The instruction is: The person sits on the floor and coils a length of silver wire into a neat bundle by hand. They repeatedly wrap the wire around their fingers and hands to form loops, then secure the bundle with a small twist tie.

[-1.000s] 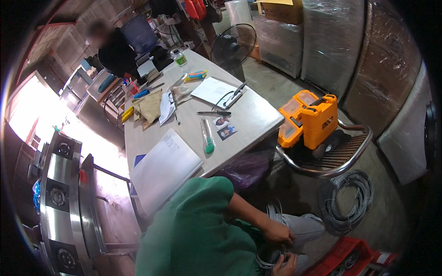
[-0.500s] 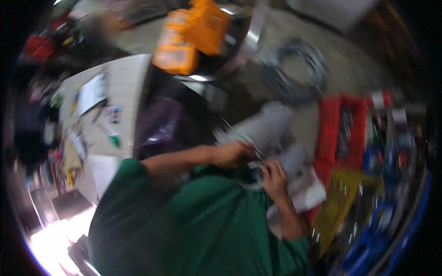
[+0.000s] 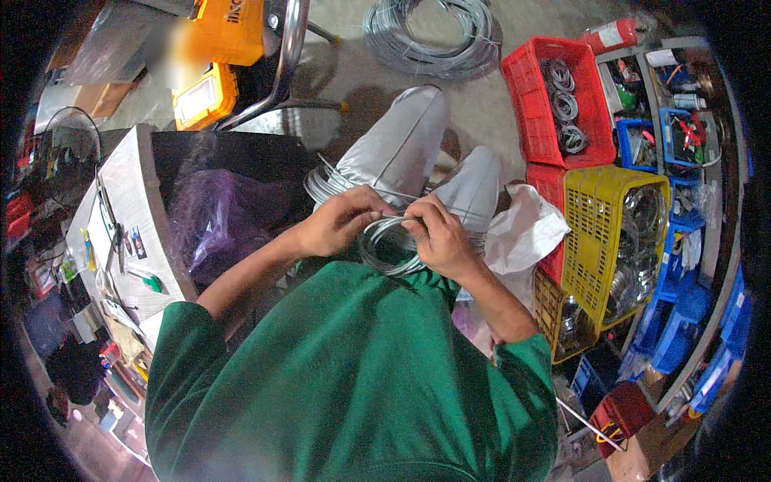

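Note:
A small coil of grey metal wire [image 3: 381, 254] hangs in front of my green shirt, at my lap. My left hand [image 3: 344, 220] pinches the upper left of its ring, thumb and fingers pressed together. Just to the right, my right hand [image 3: 438, 239] is closed on the upper right of the same coil, fingers curled. The fingertips of both hands nearly meet at the top of the ring. More wire loops [image 3: 323, 183] rest over my left thigh, beyond the left hand. Which wire end lies between the fingers is too small to tell.
A large wire coil [image 3: 434, 50] lies on the floor ahead. To the right stand a red crate [image 3: 526, 96] with small coils, a yellow crate [image 3: 590, 241] and a shelf with blue bins [image 3: 673, 341]. On the left are a table [image 3: 144, 193], a purple plastic bag [image 3: 233, 229] and orange cases [image 3: 205, 96].
The view has swung and steadied, so the floor coil and orange cases appear further left and higher. Both hands stay at the small wire coil, now closer together in sharp view.

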`<state>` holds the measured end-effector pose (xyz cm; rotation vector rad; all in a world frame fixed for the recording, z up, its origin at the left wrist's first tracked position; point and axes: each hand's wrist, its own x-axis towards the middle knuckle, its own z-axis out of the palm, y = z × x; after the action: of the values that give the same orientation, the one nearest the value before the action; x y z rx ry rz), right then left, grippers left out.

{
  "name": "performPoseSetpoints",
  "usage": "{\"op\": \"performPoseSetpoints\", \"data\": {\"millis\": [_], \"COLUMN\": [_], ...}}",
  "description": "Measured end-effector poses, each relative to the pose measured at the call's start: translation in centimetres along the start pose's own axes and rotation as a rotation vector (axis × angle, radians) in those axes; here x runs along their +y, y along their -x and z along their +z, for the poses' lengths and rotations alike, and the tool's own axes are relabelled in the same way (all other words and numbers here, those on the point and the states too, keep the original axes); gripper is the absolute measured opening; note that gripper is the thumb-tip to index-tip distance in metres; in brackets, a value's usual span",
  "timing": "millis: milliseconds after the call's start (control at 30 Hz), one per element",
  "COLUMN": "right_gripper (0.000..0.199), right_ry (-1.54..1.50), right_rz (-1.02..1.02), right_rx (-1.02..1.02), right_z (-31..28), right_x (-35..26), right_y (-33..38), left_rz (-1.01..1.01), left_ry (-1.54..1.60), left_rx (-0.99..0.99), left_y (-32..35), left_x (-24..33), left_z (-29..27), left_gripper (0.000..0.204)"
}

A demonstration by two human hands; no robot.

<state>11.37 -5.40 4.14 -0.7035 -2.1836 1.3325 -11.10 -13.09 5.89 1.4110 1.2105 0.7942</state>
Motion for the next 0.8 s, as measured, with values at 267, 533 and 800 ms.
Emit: {"op": "performPoseSetpoints", "data": {"millis": [267,533,800], "right_gripper": [0.023,0.027,0.018], "right_ry": [0.219,0.449,0.461], "right_rz": [-0.074,-0.317,-0.431], "right_rx": [-0.090,0.074,0.133], "right_z": [-1.5,-0.8,-0.8], "right_x": [-1.9,-2.0,-0.9], "right_y": [1.3,2.7,3.2], "left_rz": [0.040,0.065,0.176], "left_ry": [-0.043,-0.114,-0.133], "left_rx": [-0.018,-0.096,-0.148], "left_y": [0.4,1.0,0.2], "left_x": [2.3,2.7,2.8], "left_z": [0.6,0.5,0.3], "left_gripper": [0.035,0.051,0.055]}}
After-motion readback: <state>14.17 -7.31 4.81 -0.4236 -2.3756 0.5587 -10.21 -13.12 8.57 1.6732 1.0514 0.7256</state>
